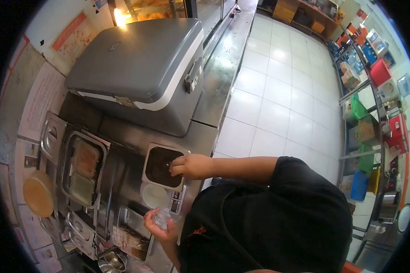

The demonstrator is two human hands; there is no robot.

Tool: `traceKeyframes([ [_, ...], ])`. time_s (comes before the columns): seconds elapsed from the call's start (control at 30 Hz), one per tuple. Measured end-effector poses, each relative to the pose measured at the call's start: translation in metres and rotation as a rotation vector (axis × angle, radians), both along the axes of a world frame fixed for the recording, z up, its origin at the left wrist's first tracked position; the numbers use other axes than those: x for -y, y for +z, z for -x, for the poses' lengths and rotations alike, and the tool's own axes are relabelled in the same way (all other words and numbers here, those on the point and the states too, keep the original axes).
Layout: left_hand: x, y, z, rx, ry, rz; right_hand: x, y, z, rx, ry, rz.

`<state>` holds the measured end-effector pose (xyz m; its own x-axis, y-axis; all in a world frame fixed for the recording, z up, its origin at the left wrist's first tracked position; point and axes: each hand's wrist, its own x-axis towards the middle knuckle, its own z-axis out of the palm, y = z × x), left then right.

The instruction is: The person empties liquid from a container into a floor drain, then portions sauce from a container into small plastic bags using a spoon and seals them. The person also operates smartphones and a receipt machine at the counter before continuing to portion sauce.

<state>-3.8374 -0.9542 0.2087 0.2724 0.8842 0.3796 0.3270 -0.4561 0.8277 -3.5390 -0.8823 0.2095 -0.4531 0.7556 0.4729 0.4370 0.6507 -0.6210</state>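
My right hand [191, 166] reaches over the rim of a square metal pan [158, 184] with a dark brown inside. Its fingers curl down in the pan; something small and shiny shows by the fingertips, too small to name. Beside the pan sits a kitchen scale [176, 200] with a round white dish [154, 196] on it. In front of the scale, my left hand [163, 231] holds a small clear plastic item [162, 218] between thumb and fingers. Whether it is a bag or a cup, I cannot tell.
A large grey cooler box [136, 63] stands on the steel counter. Lidded steel trays [84, 170] line the wall side, with a metal pan of packets [131, 236] near my left hand. Shelves of bins [369, 113] stand across the tiled floor [278, 91].
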Motion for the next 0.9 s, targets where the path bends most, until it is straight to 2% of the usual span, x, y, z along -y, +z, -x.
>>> traceKeyframes([
  [0.03,-0.001,0.002,-0.001,-0.004,0.003,-0.008,0.002,0.000,-0.001,-0.015,0.006,-0.056],
  [0.13,-0.004,0.004,-0.005,-0.022,0.004,-0.046,0.008,0.004,-0.007,0.061,0.082,0.002],
  [0.33,-0.009,-0.004,-0.006,-0.134,0.028,-0.082,0.012,-0.012,-0.019,-0.037,0.101,-0.055],
  [0.37,-0.012,0.006,-0.013,-0.197,0.023,-0.141,0.014,-0.012,-0.017,-0.012,0.057,-0.031],
  [0.4,-0.014,0.004,-0.015,-0.151,-0.001,-0.191,0.017,-0.010,-0.017,-0.068,0.034,0.063],
  [0.47,-0.014,0.008,-0.019,-0.121,0.002,-0.151,0.018,-0.018,-0.019,-0.098,0.003,-0.014],
  [0.5,-0.014,0.002,-0.019,-0.091,0.008,-0.134,0.018,-0.017,-0.014,-0.221,-0.046,-0.054],
  [0.57,-0.015,-0.009,-0.021,-0.015,0.002,-0.113,0.022,-0.020,-0.003,-0.363,-0.319,-0.042],
  [0.63,-0.014,-0.015,-0.024,0.012,0.013,-0.088,0.023,-0.038,0.000,-0.605,-0.349,0.082],
  [0.73,-0.014,-0.016,-0.027,-0.001,0.002,-0.051,0.022,-0.046,0.002,-0.593,-0.310,0.179],
  [0.83,-0.014,-0.021,-0.029,-0.009,-0.006,-0.024,0.022,-0.054,0.006,-0.434,-0.281,0.273],
  [0.9,-0.015,-0.022,-0.030,-0.006,-0.004,-0.003,0.027,-0.053,0.013,-0.548,-0.358,0.467],
])
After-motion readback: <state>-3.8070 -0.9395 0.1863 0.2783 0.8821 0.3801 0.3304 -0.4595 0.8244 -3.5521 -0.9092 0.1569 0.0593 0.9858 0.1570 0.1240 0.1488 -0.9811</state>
